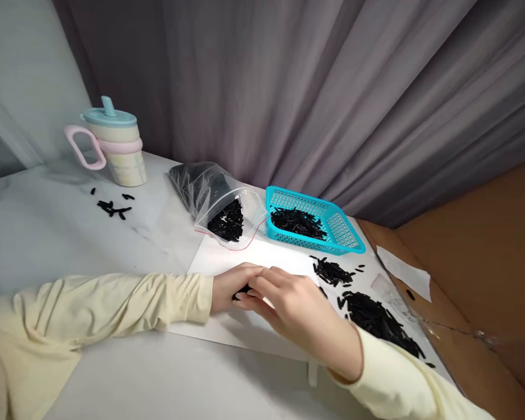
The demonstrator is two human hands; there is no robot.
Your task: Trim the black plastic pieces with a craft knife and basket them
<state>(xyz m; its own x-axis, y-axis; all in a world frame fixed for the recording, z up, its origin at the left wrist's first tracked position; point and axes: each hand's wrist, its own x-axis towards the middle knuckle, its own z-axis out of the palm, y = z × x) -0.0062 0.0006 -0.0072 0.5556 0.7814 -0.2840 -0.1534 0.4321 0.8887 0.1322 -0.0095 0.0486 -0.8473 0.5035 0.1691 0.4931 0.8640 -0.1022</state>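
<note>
My left hand point(228, 284) is curled around a few black sunflower seeds point(242, 291), which show in the hollow of the palm above a white sheet point(210, 333). Over it bends my right hand point(284, 294), its fingers closed together and the fingertips at those seeds; what exactly they pinch is hidden. A loose pile of sunflower seeds point(378, 321) lies right of the right hand, with a smaller pile point(331, 272) behind it. More seeds point(300, 223) fill part of a turquoise plastic basket point(347, 230). Beside the basket lies an open clear zip bag point(201, 195) with seeds inside.
A tumbler point(129, 168) with a blue lid and pink handle stands at the back left. Several stray seeds point(114, 210) lie in front of it. A white paper strip point(405, 273) rests at the right edge. Grey curtain point(262, 87) hangs behind the table.
</note>
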